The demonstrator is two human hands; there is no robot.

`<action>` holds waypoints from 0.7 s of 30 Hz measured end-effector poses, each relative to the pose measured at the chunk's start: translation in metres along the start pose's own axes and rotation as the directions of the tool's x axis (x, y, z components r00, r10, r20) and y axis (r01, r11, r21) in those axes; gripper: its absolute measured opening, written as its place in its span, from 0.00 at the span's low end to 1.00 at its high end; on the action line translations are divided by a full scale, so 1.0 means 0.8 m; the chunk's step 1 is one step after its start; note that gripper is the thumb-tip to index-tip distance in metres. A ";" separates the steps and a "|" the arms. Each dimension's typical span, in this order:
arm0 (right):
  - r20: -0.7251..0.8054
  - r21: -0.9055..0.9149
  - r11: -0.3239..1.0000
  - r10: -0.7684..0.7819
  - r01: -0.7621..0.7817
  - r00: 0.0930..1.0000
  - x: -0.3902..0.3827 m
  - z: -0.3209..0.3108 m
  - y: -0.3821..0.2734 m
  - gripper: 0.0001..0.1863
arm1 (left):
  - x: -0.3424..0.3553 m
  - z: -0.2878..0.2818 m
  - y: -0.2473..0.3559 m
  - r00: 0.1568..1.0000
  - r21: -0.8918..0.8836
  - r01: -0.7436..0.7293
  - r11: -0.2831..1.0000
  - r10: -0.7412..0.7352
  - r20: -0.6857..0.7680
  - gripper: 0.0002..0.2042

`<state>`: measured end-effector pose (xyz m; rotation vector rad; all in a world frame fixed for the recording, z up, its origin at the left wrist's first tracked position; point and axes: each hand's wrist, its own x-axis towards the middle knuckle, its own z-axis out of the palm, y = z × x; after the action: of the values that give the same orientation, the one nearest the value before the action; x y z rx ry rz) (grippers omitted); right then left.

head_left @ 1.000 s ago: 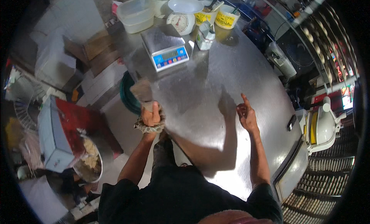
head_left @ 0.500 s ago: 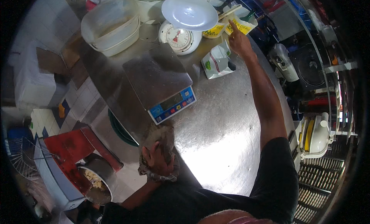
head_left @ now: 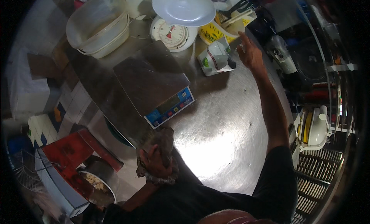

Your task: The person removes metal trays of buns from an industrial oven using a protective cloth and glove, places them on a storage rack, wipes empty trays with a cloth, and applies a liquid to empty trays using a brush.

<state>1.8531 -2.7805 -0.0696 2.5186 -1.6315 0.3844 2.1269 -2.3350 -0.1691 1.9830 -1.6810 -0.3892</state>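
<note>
My left hand (head_left: 157, 162) rests with spread fingers on a crumpled grey-brown cloth (head_left: 163, 141), gripping it at the table's near left edge. Just beyond the cloth lies a flat digital scale (head_left: 152, 83) with a blue front panel. At the far right, my right hand (head_left: 250, 56) hovers with fingers apart and slightly bent, holding nothing I can see. Its fingertips are close to the rim of a yellow and white tub (head_left: 212, 32); whether they touch is unclear. Nearer than the tub stands an opened white and green carton or pouch (head_left: 216, 60).
A dial scale (head_left: 173, 34) carries a white oval dish (head_left: 184, 8). Nested translucent bins (head_left: 98, 25) stand at the far left of the steel table (head_left: 227, 127). Lower left, a steel pot (head_left: 104, 174) holds pale chunks beside a red surface (head_left: 69, 148). Shelving racks line the right.
My right hand has drawn back a little, its pointing finger now bent. The yellow tubs have shifted and tilted. The view has shifted slightly. My left hand stays on the cloth.
</note>
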 end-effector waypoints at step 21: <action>-0.172 0.075 0.949 0.316 -0.307 0.933 -0.336 -0.076 0.022 0.34 | -0.007 0.024 -0.018 0.986 0.136 -0.168 0.976 0.165 0.030 0.27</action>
<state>1.7233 -2.5368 -0.0854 2.1753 -1.9676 0.6705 2.1278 -2.3319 -0.1936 1.9198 -1.9162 -0.2369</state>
